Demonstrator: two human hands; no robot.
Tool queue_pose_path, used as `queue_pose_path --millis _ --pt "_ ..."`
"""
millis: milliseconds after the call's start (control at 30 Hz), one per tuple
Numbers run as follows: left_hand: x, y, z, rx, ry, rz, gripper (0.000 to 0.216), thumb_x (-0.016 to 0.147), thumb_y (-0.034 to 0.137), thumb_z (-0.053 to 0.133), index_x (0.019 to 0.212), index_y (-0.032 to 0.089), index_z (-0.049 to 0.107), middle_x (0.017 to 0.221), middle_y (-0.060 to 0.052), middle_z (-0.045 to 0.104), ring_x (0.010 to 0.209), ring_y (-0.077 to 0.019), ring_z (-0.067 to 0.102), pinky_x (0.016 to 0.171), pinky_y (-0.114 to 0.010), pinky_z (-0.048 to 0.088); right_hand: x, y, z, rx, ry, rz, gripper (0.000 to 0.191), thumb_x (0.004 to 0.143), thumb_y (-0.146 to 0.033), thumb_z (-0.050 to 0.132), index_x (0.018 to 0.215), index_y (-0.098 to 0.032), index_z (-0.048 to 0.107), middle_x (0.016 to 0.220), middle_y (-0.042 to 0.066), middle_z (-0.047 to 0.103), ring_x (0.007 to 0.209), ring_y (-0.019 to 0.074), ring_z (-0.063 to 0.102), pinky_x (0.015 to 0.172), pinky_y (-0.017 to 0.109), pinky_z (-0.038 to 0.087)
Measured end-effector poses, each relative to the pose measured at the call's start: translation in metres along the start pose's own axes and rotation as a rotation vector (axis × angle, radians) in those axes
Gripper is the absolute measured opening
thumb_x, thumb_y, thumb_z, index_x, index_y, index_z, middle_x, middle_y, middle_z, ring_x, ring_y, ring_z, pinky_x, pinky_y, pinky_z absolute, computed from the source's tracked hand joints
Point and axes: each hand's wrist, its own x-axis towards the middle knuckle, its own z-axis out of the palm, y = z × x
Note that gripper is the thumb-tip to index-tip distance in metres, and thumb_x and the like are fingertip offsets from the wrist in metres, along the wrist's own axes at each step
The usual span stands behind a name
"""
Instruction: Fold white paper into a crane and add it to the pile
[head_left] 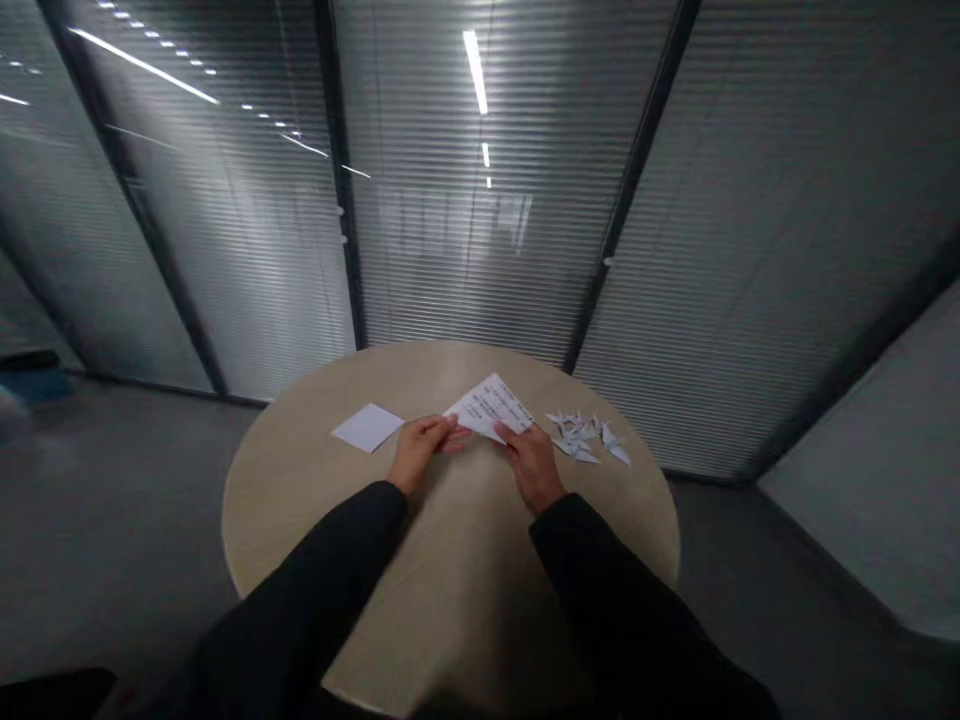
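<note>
A white sheet of paper with printed text [491, 405] is held up above the round table, one corner pointing away from me. My left hand [426, 446] pinches its left corner between thumb and fingers. At the lower right edge my right hand [531, 460] grips the same sheet, thumb on top. Left of my left hand lies a stack or sheet of blank white paper [367, 427] on the tabletop. Several folded paper cranes [577, 435] sit in a cluster just right of my right hand.
The round wooden table [300, 500] stands close to a glass partition with blinds [465, 270] and dark frames. A blue bin [34, 376] is on the grey floor at far left. A pale wall [877, 470] rises on the right.
</note>
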Motion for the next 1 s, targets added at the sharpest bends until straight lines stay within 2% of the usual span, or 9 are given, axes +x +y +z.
queue_pose_path --millis 267,533,833,1000 --pt "0.000 0.003 -0.002 0.013 -0.078 -0.007 0.047 0.065 0.049 0.074 0.092 0.011 0.072 0.100 -0.015 0.072 0.096 -0.0283 0.067 0.079 -0.037 0.055 0.001 -0.001 -0.006 -0.065 -0.021 -0.024 0.036 0.065 -0.027 0.075 0.099 -0.021 0.067 0.112 0.007 0.069 0.105 0.0272 0.063 0.087 0.040 0.052" --pt "0.003 0.002 -0.004 0.052 -0.075 -0.003 0.050 0.065 0.052 0.074 0.091 0.009 0.072 0.100 -0.016 0.072 0.095 -0.0276 0.068 0.075 -0.036 0.056 0.004 0.003 -0.012 -0.037 -0.043 -0.012 0.035 0.065 -0.026 0.075 0.099 -0.021 0.067 0.114 0.006 0.068 0.107 0.0274 0.063 0.090 0.041 0.052" --pt "0.002 0.006 -0.003 0.103 -0.017 0.015 0.046 0.065 0.051 0.074 0.083 0.009 0.072 0.083 -0.015 0.074 0.079 -0.0245 0.070 0.072 -0.036 0.057 0.005 0.003 -0.014 -0.058 -0.043 -0.008 0.035 0.064 -0.026 0.076 0.098 -0.021 0.068 0.114 0.007 0.068 0.105 0.0280 0.064 0.090 0.042 0.052" --pt "0.001 0.006 -0.004 0.104 0.023 0.022 0.041 0.068 0.048 0.071 0.077 0.008 0.072 0.083 -0.017 0.074 0.077 -0.0245 0.070 0.070 -0.036 0.057 0.004 0.002 -0.009 -0.044 -0.020 -0.010 0.036 0.062 -0.024 0.078 0.096 -0.019 0.069 0.110 0.007 0.070 0.105 0.0271 0.064 0.093 0.041 0.050"
